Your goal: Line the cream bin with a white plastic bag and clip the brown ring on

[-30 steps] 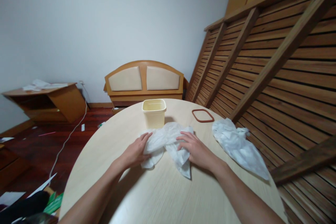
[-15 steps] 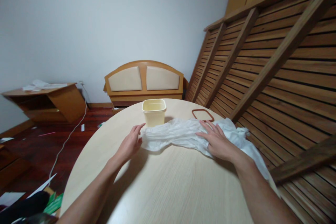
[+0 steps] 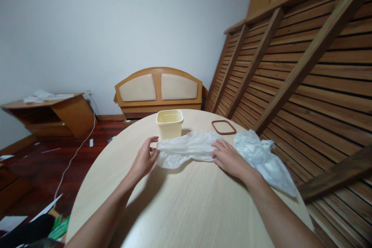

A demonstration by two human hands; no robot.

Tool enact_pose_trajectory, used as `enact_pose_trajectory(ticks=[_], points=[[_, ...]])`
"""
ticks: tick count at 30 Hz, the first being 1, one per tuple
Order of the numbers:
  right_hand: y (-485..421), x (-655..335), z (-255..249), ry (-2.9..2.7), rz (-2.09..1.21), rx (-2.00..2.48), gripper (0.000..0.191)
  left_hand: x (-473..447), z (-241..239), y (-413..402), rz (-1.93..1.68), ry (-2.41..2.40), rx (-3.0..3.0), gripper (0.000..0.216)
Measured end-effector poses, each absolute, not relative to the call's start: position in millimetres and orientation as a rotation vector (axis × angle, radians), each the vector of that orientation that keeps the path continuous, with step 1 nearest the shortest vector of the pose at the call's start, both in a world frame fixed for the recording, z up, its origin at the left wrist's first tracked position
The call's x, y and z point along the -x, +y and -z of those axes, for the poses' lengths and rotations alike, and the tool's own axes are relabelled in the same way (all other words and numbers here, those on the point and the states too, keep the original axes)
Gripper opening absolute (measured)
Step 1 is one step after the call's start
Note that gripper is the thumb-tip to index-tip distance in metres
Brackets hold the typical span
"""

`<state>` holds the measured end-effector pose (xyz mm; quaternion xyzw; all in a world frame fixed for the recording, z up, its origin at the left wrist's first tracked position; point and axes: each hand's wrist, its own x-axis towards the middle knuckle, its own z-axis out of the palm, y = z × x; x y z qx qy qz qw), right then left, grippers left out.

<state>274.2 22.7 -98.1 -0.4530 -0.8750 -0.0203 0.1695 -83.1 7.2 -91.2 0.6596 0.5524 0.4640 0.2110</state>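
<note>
A thin, crumpled white plastic bag (image 3: 187, 147) lies stretched sideways on the round table between my hands. My left hand (image 3: 146, 157) is at the bag's left end, its fingers curved and apart, with the thumb side close to the edge. At the opposite end, my right hand (image 3: 228, 157) has its fingers bent down over the bag, gathering that end; the fingertips are partly hidden. Just behind the bag stands a pale yellow square plastic tub (image 3: 170, 126) without a lid. A reddish-brown rounded-square ring (image 3: 223, 133) lies flat farther right.
More bunched white plastic bags (image 3: 266, 162) lie at the right edge of the pale round table (image 3: 186, 205). A slatted wooden frame (image 3: 290, 85) leans close along the right. Behind are a headboard (image 3: 159, 102) and a low desk (image 3: 66, 110); a cable (image 3: 72, 155) crosses the floor.
My right hand has moved left and its spread fingers have drawn in, bringing the bag's right end with it. A gap now separates this bag from the right-hand bunch. My left hand has barely moved.
</note>
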Motion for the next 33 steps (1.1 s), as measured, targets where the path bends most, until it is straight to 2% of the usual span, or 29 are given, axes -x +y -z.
enact_pose_trajectory(ticks=[4, 11, 14, 17, 20, 22, 25, 29, 33], points=[[29, -289, 88, -2.418, 0.017, 1.246, 0.014, 88, 84, 14, -1.467, 1.569, -1.757, 0.030], [24, -306, 68, -2.368, 0.067, 1.239, 0.011, 80, 70, -2, -1.472, 1.655, -1.917, 0.020], [22, -305, 65, -2.363, 0.019, 1.207, 0.011, 59, 66, -20, -1.221, 1.417, -2.388, 0.019], [19, -300, 63, -2.360, 0.017, 1.169, 0.007, 40, 74, -31, -0.748, 1.230, -2.708, 0.034], [18, -290, 63, -2.354, 0.022, 1.129, 0.007, 31, 86, -30, -0.473, 1.196, -2.798, 0.018], [17, -282, 65, -2.376, 0.007, 1.093, 0.007, 29, 91, -28, -0.429, 1.144, -2.816, 0.019], [18, -274, 72, -2.439, -0.017, 1.078, 0.030, 30, 90, -27, -0.460, 1.029, -2.832, 0.021], [25, -280, 80, -2.520, -0.007, 1.169, 0.024, 31, 83, -31, -0.406, 0.847, -2.837, 0.019], [26, -293, 80, -2.489, 0.024, 1.341, 0.026, 30, 74, -38, -0.366, 0.717, -2.759, 0.011]])
